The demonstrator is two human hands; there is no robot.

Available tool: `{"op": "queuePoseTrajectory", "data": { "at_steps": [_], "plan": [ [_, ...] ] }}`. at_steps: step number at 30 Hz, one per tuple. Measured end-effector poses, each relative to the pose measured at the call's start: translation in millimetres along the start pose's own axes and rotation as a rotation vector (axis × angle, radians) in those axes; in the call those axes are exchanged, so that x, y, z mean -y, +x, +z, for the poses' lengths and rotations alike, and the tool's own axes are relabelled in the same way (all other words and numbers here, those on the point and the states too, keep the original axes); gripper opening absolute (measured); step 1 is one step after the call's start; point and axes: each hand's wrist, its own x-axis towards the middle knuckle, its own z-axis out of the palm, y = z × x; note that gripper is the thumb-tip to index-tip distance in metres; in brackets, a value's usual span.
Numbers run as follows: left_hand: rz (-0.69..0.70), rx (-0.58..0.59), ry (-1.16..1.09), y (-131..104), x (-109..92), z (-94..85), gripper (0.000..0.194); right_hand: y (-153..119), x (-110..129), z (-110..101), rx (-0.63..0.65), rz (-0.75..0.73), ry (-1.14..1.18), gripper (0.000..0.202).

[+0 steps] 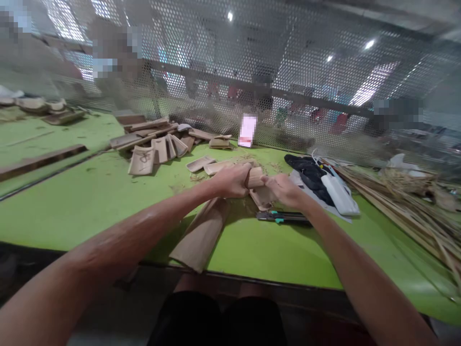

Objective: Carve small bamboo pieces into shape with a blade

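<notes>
My left hand is closed round a short curved wooden piece above the green table. At the right end of this piece, my right hand is pinched closed; whatever lies between its fingers is too small to make out. A longer, wider curved wooden piece lies below my left hand, near the front edge. Under the hands another pale piece rests on the table. A black and teal cutter lies just in front of my right hand, partly behind the forearm.
Several curved wooden pieces are piled at the back left. A lit phone leans against the perforated screen. Black gloves, a white power bank and long thin strips lie right. Blurred people show behind the screen.
</notes>
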Motion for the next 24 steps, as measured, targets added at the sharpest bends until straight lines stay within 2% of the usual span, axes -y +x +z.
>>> {"op": "queuePoseTrajectory", "data": {
  "at_steps": [3,7,11,13,16,21,24],
  "plan": [
    [0.001,-0.043,0.029,1.3,-1.4,-0.7,0.063,0.9,0.1,-1.9,-0.054,0.014,-0.013,0.073],
    [0.006,-0.034,0.045,1.2,-1.4,-0.4,0.063,0.5,0.0,-3.2,-0.042,0.002,-0.071,0.074],
    [-0.023,-0.065,0.048,2.4,1.7,1.4,0.053,0.1,-0.9,-5.3,-0.124,0.001,-0.066,0.073],
    [-0.021,-0.065,0.047,2.6,2.3,2.0,0.055,1.4,-1.5,-3.6,-0.145,0.003,-0.055,0.074],
    [-0.020,-0.026,0.041,1.9,2.9,2.0,0.061,2.9,-2.0,-0.8,-0.105,-0.022,-0.061,0.077],
    [-0.015,-0.076,0.025,3.7,2.8,5.4,0.049,2.3,-3.5,-2.6,-0.132,0.025,-0.057,0.078],
    [0.007,-0.074,0.050,4.9,1.2,8.0,0.045,1.5,-4.4,-3.3,-0.087,0.051,-0.067,0.079]
  ]
}}
